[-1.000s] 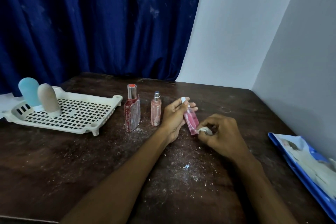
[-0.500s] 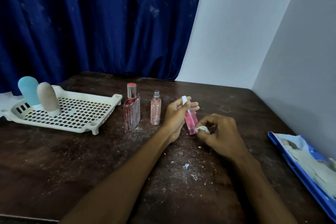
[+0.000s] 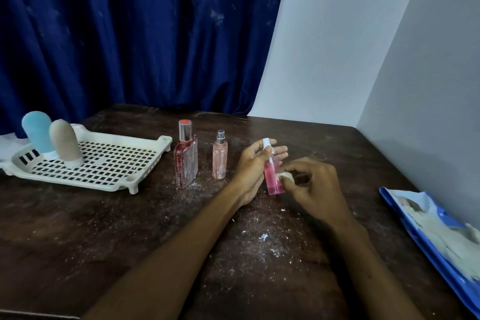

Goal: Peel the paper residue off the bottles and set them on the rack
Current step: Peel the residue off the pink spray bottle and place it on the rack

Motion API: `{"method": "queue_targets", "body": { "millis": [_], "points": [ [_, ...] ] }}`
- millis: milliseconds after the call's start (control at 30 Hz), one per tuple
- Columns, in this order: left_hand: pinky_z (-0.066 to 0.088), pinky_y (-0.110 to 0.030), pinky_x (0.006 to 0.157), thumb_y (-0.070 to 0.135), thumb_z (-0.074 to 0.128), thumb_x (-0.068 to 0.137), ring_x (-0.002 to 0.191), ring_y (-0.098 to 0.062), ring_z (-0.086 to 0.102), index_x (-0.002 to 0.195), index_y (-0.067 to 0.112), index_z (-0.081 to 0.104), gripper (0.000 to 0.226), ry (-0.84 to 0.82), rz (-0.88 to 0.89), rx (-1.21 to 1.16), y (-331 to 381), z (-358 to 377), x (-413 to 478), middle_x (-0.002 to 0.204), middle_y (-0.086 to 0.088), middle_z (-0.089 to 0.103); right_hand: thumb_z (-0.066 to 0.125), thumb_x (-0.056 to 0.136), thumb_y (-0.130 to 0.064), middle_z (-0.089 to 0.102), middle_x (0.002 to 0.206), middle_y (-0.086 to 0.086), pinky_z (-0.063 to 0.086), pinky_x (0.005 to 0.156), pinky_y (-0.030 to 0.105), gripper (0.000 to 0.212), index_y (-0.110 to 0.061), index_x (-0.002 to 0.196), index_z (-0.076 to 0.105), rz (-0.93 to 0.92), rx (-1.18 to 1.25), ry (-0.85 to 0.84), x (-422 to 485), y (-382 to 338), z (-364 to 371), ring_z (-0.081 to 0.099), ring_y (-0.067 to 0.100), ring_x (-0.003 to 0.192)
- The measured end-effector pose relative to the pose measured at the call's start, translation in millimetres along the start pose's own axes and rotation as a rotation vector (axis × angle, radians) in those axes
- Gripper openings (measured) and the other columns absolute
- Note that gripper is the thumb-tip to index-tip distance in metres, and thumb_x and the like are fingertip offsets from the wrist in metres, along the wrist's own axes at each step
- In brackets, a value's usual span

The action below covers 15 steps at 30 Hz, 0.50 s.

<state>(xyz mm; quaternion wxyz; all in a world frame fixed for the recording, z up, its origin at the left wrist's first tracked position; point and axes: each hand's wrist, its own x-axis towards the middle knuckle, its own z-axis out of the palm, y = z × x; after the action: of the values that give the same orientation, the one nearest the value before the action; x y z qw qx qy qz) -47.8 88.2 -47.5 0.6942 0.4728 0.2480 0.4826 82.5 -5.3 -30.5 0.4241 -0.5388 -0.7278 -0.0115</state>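
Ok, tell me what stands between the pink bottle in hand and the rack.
Two upright bottles on the table: the red square bottle and the pale spray bottle stand between the pink bottle and the rack.

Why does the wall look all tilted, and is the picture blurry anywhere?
Head view: the wide lens makes the wall lean; light is dim and soft, so the dark table shows only faint shadows; the left hand holding the pink bottle and the right hand pinching a paper scrap look slightly soft; no strong glare.
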Motion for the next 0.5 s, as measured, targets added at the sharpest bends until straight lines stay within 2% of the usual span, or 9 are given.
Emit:
{"method": "queue_targets", "body": {
  "millis": [67,100,200,300,367,433,500],
  "points": [
    [0.051,-0.041,0.102,0.008,0.037,0.105,0.113,-0.027,0.067,0.128,0.001,0.051,0.027,0.014,0.004,0.002,-0.4,-0.9,0.9,0.122,-0.02,0.067,0.08,0.072,-0.006,0.069,0.079,-0.012,0.05,0.06,0.013,0.016,-0.018,0.082,0.078,0.038,0.043,-0.095,-2.2,-1.0,-3.7,0.064,0.004,0.07],
    [0.05,-0.041,0.103,0.008,0.037,0.106,0.112,-0.027,0.067,0.128,0.001,0.051,0.027,0.013,0.004,0.0,-0.6,-1.2,1.2,0.122,-0.019,0.067,0.08,0.07,-0.007,0.069,0.077,-0.011,0.052,0.059,0.019,0.016,-0.019,0.079,0.078,0.059,0.055,-0.122,-2.1,-0.4,-4.4,0.064,0.006,0.068],
    [0.048,-0.043,0.105,0.009,0.038,0.106,0.113,-0.026,0.067,0.127,0.002,0.052,0.026,-0.006,-0.001,-0.006,-1.0,-1.9,1.7,0.122,-0.018,0.067,0.08,0.073,-0.01,0.069,0.076,-0.01,0.054,0.062,0.028,0.011,-0.018,0.079,0.076,0.065,0.009,-0.08,0.6,3.7,-3.0,0.064,0.005,0.066],
    [0.049,-0.046,0.104,0.009,0.039,0.105,0.116,-0.027,0.065,0.125,0.005,0.054,0.025,-0.05,-0.012,-0.038,-0.2,-1.0,0.9,0.124,-0.019,0.066,0.077,0.082,-0.013,0.069,0.082,-0.008,0.053,0.067,0.022,0.008,-0.016,0.089,0.076,-0.012,-0.074,0.042,4.6,6.3,1.5,0.063,0.002,0.072],
    [0.051,-0.045,0.102,0.009,0.038,0.105,0.117,-0.028,0.064,0.124,0.005,0.054,0.025,-0.072,-0.017,-0.059,1.2,0.8,-0.4,0.125,-0.019,0.066,0.074,0.085,-0.014,0.069,0.089,-0.007,0.051,0.071,0.014,0.011,-0.016,0.096,0.076,-0.045,-0.071,0.093,6.0,5.0,3.4,0.063,0.0,0.078],
    [0.05,-0.045,0.102,0.009,0.038,0.106,0.117,-0.029,0.064,0.124,0.005,0.054,0.025,-0.072,-0.015,-0.071,1.2,1.0,-1.1,0.126,-0.02,0.065,0.075,0.084,-0.012,0.07,0.093,-0.008,0.049,0.074,0.009,0.016,-0.016,0.1,0.077,-0.048,-0.051,0.081,4.9,3.1,3.7,0.063,-0.002,0.082],
    [0.048,-0.047,0.105,0.009,0.037,0.106,0.117,-0.03,0.064,0.123,0.004,0.054,0.025,-0.054,-0.008,-0.073,-0.3,0.2,-0.7,0.126,-0.021,0.065,0.078,0.079,-0.009,0.071,0.088,-0.008,0.05,0.07,0.009,0.017,-0.016,0.094,0.078,-0.018,-0.012,0.011,2.0,0.9,0.6,0.065,0.0,0.078]
  ]
}}
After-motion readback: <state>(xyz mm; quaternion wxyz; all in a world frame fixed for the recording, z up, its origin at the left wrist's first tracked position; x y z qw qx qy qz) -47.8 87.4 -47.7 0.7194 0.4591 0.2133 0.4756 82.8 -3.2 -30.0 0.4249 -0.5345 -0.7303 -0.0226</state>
